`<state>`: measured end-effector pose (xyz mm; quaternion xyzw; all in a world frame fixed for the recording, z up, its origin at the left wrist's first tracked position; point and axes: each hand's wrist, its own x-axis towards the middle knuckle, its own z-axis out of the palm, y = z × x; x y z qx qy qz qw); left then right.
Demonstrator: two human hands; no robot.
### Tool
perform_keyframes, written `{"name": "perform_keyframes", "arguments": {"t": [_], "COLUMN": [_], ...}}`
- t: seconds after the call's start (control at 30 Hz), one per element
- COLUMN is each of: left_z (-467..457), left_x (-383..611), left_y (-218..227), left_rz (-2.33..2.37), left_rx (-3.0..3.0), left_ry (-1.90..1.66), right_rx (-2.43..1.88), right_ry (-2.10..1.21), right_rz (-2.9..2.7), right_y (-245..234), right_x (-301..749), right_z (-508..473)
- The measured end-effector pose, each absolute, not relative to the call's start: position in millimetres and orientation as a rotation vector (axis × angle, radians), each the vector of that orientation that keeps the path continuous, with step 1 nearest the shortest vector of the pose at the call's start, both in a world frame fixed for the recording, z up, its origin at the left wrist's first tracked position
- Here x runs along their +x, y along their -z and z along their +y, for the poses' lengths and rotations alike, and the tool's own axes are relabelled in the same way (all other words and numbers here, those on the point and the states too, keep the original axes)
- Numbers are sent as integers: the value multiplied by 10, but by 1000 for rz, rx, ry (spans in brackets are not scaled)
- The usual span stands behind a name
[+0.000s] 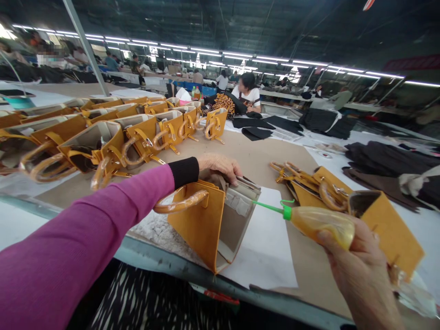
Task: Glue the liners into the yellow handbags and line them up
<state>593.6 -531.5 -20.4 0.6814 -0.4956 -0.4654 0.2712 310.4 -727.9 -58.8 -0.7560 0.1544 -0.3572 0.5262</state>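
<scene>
A mustard-yellow handbag (pixel 199 220) lies tilted at the table's front edge, its mouth facing right and its pale lining showing. My left hand (pixel 222 166) is closed over the bag's upper rim, fingertips on the lining; part of the hand is turned from view. In my right hand (pixel 357 256) is a squeeze glue bottle (pixel 319 224) of amber liquid, gripped round its body. The bottle's thin green nozzle points left, its tip at the opening of the bag near a whitish patch on the lining. The bag's rounded handle (pixel 182 201) sticks out below my left wrist.
Rows of similar yellow bags (pixel 92 142) fill the table's left side. More yellow bags (pixel 388 224) lie beyond and beside my right hand. Dark fabric stacks (pixel 392 160) sit at the right. A person (pixel 245 94) works across the table.
</scene>
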Motion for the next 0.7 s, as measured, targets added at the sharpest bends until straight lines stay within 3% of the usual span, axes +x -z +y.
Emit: {"name": "perform_keyframes", "arguments": {"t": [0.7], "left_z": [-5325], "left_x": [5876], "left_y": [172], "left_rz": [-1319], "left_rx": [1844], "left_ry": [1261], "right_rx": [-1929], "right_ry": [699], "right_rz": [463], "right_y": [625], "right_x": [2931], "right_z": [-7214]}}
